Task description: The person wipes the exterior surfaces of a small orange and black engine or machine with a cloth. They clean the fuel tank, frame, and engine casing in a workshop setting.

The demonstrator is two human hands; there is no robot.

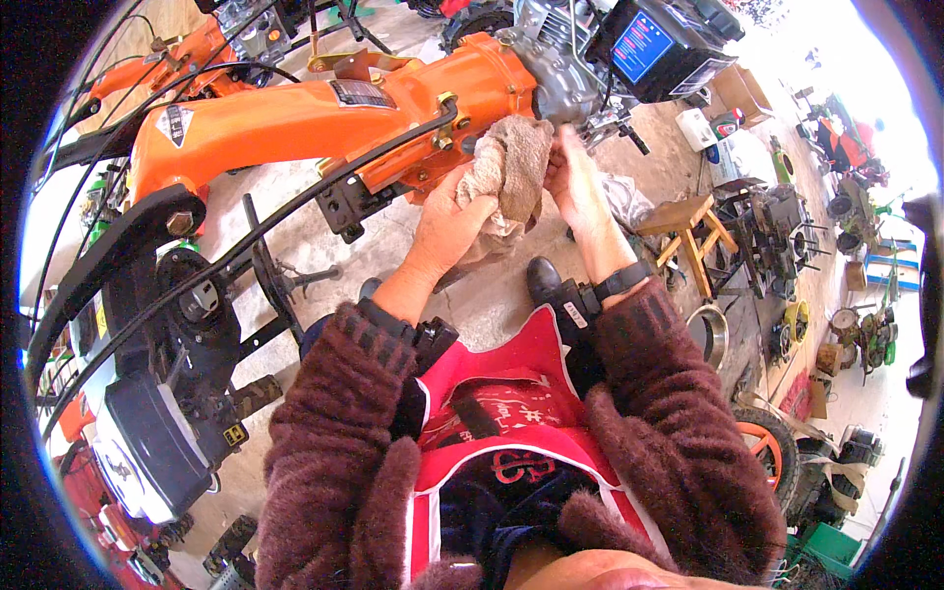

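Observation:
My left hand (453, 225) grips a bunched, dirty beige-brown rag (520, 166), thumb on its near side. The rag is held up against or just in front of the orange gearbox housing (472, 81) of a walk-behind power tiller. At the rag's right edge is my right hand (571, 177), fingers curled; whether they hold the cloth or touch the machine behind it I cannot tell. To the right of the housing a grey metal engine (568, 81) is joined on, with a black cover (664, 48) bearing a blue label. The rag hides part of the housing's lower right end.
A black handlebar tube (251, 236) slants across the left, near another engine (155, 435). To the right stand a small wooden stool (686, 221), a metal ring (708, 335) and an orange-rimmed wheel (767, 450). More machine parts and a cardboard box (741, 96) lie beyond.

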